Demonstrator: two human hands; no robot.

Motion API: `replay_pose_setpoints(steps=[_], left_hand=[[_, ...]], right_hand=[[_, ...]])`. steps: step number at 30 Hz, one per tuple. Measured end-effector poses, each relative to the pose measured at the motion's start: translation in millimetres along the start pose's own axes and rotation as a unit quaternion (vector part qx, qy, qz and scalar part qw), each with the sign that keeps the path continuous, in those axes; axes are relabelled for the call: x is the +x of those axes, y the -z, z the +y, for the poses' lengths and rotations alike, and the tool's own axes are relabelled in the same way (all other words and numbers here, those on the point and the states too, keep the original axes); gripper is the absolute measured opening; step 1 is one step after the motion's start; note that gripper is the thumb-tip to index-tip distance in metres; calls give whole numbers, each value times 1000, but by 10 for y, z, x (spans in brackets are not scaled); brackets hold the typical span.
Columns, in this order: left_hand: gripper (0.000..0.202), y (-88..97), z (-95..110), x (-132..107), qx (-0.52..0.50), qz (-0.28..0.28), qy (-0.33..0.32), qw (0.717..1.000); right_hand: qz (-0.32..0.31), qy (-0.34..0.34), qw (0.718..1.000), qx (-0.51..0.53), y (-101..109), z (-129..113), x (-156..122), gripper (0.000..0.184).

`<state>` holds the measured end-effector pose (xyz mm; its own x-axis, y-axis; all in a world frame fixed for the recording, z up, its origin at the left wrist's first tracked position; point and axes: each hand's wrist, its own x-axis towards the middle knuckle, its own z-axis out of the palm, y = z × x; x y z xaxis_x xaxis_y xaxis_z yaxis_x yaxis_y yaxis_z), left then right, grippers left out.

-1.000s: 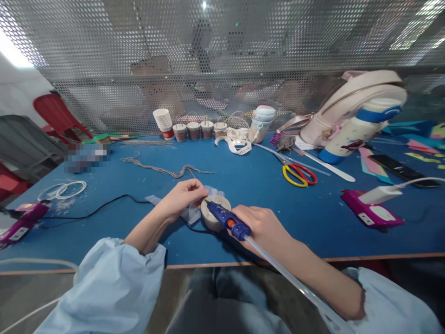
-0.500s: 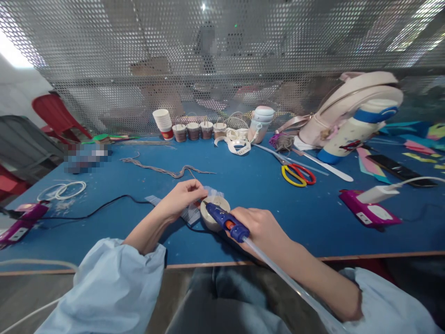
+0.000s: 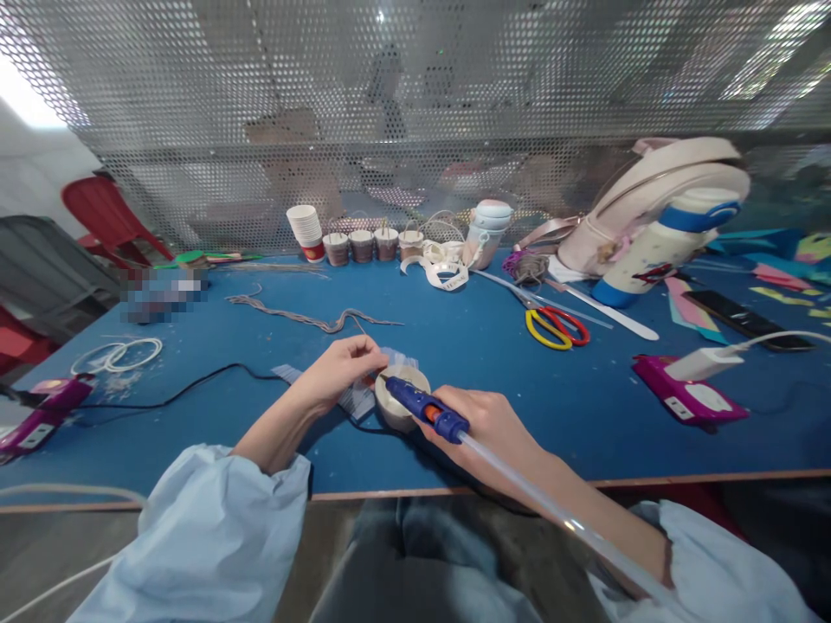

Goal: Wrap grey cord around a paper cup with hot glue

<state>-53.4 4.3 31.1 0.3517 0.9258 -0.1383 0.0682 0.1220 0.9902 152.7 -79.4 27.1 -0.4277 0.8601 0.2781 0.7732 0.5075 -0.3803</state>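
Observation:
My right hand is wrapped round a blue hot glue gun with a long clear glue stick trailing from its back. The gun's nozzle rests at the left part of the rim of a small pale cup, seen from above. At that cup's far left side my left hand is closed in a pinch. A thin strand of grey-brown yarn rises from its fingers toward the yarn lying beyond; the fingertips' exact hold is partly hidden. Striped bluish paper lies under the left hand and behind the cup.
Small brown-wrapped cups, stacked paper cups and a tumbler line the back. Scissors, a bottle and a bag stand right. Purple power strips lie both sides; a black cord crosses left.
My right hand and the glue gun have shifted very slightly to the right, and the glue stick's tail has swung right. The left hand and the cup look almost unmoved.

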Motion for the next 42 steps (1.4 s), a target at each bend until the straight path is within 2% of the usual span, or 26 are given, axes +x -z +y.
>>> replay_pose_setpoints(steps=[6, 20, 28, 42], left_hand=[[24, 13, -23, -2, 6, -5, 0, 1000], [27, 3, 7, -7, 12, -4, 8, 1000], [25, 4, -11, 3, 5, -5, 3, 1000], [29, -22, 6, -25, 6, -11, 9, 1000]], right_hand=[[8, -37, 997, 62, 46, -75, 14, 21], [30, -64, 998, -5, -34, -79, -33, 15], [16, -106, 991, 86, -6, -134, -31, 22], [42, -97, 994, -35, -64, -119, -173, 12]])
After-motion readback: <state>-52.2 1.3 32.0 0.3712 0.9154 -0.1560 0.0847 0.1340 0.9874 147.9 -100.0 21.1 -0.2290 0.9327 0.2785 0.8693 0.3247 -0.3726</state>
